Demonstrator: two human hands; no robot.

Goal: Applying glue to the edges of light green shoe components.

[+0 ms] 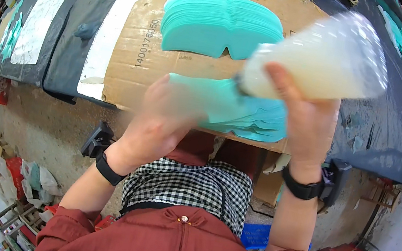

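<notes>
My right hand [304, 123] grips a clear plastic squeeze bottle [325, 61] of milky white liquid, tipped with its dark nozzle pointing left and down. My left hand [162, 118] is blurred and holds a teal die-cut piece [206, 96] just under the nozzle. Below both hands lies a fanned stack of teal pieces [253, 118] near the front edge of a cardboard sheet [134, 49]. Another fanned stack of the same teal pieces [219, 24] rests farther back on the cardboard.
The cardboard covers part of a dark workbench [378, 124] with white sheets [106, 39] at the left and more teal pieces [401, 42] at the far right. Bags and boxes [20, 174] crowd the floor to the left; a blue crate [254, 235] sits under the bench.
</notes>
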